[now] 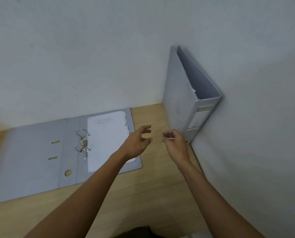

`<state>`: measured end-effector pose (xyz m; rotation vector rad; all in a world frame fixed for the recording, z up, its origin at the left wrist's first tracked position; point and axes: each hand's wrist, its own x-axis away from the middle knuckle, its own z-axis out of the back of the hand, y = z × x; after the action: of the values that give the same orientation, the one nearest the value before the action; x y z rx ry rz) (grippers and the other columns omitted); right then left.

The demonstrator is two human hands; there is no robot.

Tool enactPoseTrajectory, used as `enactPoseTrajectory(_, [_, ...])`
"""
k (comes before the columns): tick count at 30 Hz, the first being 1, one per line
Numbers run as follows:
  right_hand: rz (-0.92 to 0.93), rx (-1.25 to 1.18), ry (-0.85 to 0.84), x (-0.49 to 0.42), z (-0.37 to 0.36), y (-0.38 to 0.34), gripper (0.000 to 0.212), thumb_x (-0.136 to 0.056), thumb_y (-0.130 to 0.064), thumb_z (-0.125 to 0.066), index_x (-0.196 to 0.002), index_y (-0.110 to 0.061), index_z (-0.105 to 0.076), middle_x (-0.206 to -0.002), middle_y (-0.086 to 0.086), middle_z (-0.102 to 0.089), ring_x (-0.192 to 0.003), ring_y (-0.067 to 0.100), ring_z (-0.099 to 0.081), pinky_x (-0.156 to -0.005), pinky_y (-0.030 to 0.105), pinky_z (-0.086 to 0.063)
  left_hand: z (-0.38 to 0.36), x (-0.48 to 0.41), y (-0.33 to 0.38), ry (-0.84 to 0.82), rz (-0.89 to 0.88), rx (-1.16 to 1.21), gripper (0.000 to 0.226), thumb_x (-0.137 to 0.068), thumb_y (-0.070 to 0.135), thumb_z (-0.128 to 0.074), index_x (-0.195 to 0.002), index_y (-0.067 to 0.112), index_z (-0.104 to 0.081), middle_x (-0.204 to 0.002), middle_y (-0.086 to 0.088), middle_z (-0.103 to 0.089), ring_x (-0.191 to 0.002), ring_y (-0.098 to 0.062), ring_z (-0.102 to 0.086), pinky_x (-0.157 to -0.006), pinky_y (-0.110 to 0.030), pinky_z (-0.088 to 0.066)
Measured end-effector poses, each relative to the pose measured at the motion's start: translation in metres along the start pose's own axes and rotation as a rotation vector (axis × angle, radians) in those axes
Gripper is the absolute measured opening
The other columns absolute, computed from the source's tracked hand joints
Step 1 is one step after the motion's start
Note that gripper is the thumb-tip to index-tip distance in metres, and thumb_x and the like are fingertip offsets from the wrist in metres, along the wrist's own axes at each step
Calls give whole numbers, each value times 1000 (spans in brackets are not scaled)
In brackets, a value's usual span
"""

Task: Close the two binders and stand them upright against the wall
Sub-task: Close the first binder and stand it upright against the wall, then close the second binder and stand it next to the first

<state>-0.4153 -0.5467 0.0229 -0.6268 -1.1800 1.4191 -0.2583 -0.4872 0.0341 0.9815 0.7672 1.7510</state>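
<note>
both hands hover empty over the light wooden desk (pixel 153 186), left grip (pixel 138 141) loosely spread, right grip (pixel 175 143) half curled. the closed grey cardboard binder (pixel 181 100) stands upright in the wall corner just beyond the right grip. the open grey binder with white paper (pixel 40 152) lies flat beneath and left of the left grip.

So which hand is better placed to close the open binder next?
Left, probably. The left hand hovers empty over the open binder and its pages, while the right hand, also empty, sits beside the upright binder.
</note>
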Motion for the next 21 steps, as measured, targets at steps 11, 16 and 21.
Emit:
enactPoseTrajectory(11, [-63, 129, -426, 63, -181, -29, 19, -92, -16, -58, -108, -21, -67, -107, -8, -66, -103, 17, -65, -93, 39, -54, 127, 120, -148, 175, 260, 49, 42, -99, 26, -56, -141, 25, -53, -141, 4, -61, -105, -15, -65, -76, -23, -52])
enactPoseTrajectory(16, [-88, 205, -599, 86, -262, -38, 21, -91, -18, -58, -110, -22, -66, -113, -2, -66, -110, 20, -64, -98, 44, -54, 178, 172, -213, 276, 388, 115, 40, -99, 25, -56, -139, 22, -55, -138, 3, -62, -107, -16, -64, -69, -21, -52])
enactPoseTrajectory(21, [-98, 263, -687, 100, -337, -36, 24, -90, -15, -58, -112, -20, -67, -120, 1, -66, -113, 21, -62, -98, 41, -53, 211, 214, -275, 342, 491, 155, 38, -99, 22, -57, -137, 21, -56, -139, 0, -61, -107, -15, -64, -77, -24, -51])
